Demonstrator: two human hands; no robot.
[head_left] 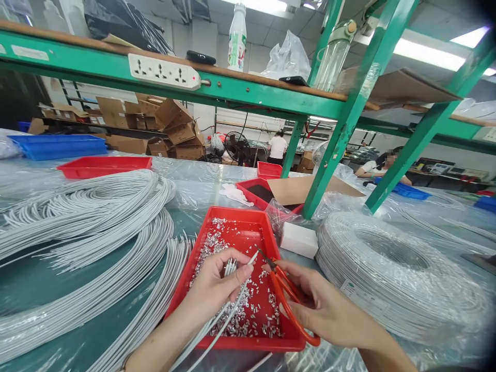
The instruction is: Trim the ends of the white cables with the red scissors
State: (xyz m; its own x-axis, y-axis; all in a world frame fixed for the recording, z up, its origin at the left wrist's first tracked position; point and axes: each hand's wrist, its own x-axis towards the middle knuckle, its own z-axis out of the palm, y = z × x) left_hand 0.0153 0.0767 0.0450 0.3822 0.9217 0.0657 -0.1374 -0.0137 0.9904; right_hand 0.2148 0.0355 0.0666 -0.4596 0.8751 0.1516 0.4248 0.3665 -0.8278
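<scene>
My left hand [222,279] is closed around several thin white cables [228,310], and one cable end sticks out past its thumb and forefinger. My right hand [313,297] grips orange-handled scissors [284,292], their dark blades close to that cable end. Whether the blades touch the cable, I cannot tell. Both hands are over a red tray [236,344] strewn with small silvery scraps [236,323]. Large bundles of the same white cable [147,274] lie to the left of the tray.
A plastic-wrapped cable coil [387,274] lies on the right, beside a small white box [299,240]. Green shelf posts [333,144] rise behind it. Another red tray [106,166] and a blue tray [58,146] sit at the far left. Two people are farther back.
</scene>
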